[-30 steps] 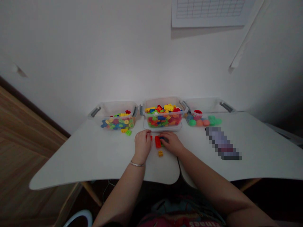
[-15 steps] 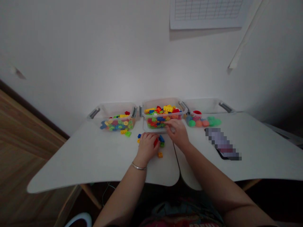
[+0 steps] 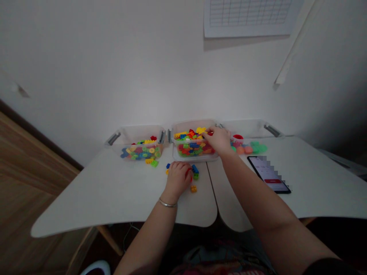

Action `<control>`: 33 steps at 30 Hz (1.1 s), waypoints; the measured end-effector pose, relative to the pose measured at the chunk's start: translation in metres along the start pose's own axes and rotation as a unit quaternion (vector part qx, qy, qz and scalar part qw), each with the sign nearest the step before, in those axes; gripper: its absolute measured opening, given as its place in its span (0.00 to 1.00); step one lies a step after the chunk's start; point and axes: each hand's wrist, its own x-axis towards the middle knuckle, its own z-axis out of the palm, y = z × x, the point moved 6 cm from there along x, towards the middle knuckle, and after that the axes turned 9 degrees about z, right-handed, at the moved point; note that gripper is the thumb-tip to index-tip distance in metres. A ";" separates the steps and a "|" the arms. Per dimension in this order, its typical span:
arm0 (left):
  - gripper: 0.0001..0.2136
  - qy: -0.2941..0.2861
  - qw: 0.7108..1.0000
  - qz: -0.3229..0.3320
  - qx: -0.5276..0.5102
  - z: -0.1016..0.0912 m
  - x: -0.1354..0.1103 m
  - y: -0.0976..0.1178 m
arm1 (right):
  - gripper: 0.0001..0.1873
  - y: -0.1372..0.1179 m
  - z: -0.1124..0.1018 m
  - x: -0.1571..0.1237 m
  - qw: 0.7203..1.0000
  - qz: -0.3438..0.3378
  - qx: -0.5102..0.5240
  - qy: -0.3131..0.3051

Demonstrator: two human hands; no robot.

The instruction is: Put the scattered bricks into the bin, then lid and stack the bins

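My left hand (image 3: 179, 177) rests low on the table, its fingers curled around a red building block (image 3: 188, 172) that shows partly beside the thumb. Close by lie a blue block (image 3: 195, 169), a green block (image 3: 196, 176) and an orange-yellow block (image 3: 194, 189). More blue and yellow pieces peek out left of the hand. My right hand (image 3: 218, 139) reaches over the front right rim of the middle clear bin (image 3: 195, 157), which is full of mixed blocks. Its thumb and fingers are bent and apart at the pile, with red blocks showing between them; the fingertips are partly hidden.
To the left, another clear bin (image 3: 140, 131) holds colourful pieces, with a yellow block (image 3: 149, 161) and a lime-green block (image 3: 155, 164) before it. At the right, a third bin (image 3: 246, 128) contains a red cup (image 3: 237, 139) and round pieces. A phone (image 3: 269, 175) lies nearby.
My right hand has moved up and away from me, from in front of the middle bin to over its blocks. My left hand stays almost in place on the red block.
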 end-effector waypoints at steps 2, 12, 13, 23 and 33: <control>0.10 -0.003 1.000 0.000 -0.002 0.000 0.000 0.000 | 0.11 -0.001 -0.002 -0.005 0.998 -0.044 0.053 0.014; 0.09 0.005 1.000 0.007 0.005 0.001 -0.001 -0.002 | 0.16 -0.001 -0.006 -0.008 0.984 -0.108 0.135 0.028; 0.09 0.003 1.000 0.008 0.009 0.002 -0.001 -0.002 | 0.15 0.002 -0.006 -0.003 0.988 -0.085 0.125 0.027; 0.07 -0.012 0.999 0.015 0.045 0.003 -0.001 0.001 | 0.20 -0.002 0.002 0.011 0.992 -0.034 -0.077 -0.095; 0.09 -0.020 0.999 0.008 0.037 0.004 -0.001 0.000 | 0.19 0.007 -0.023 -0.003 0.982 -0.089 0.162 0.043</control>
